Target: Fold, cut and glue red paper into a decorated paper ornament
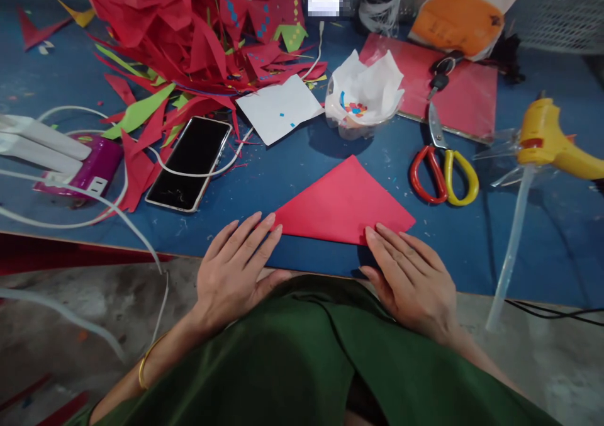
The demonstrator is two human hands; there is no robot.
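Observation:
A red sheet of paper [346, 202], folded into a triangle, lies on the blue table [316, 253] with its long edge toward me and its peak pointing away. The fingertips of my left hand [243, 256] rest flat on its left corner. On the right part of the long edge lie the fingers of my right hand [410, 281], close to the right corner. Both hands are palm down with fingers stretched out, and neither grips anything.
Scissors [438, 165] lie to the right, beside a yellow glue gun [542, 136]. A phone [191, 162] and white cables are at the left. Behind are a heap of red scraps [189, 36], white paper [280, 108], a lined bowl [361, 95] and red sheets [467, 99].

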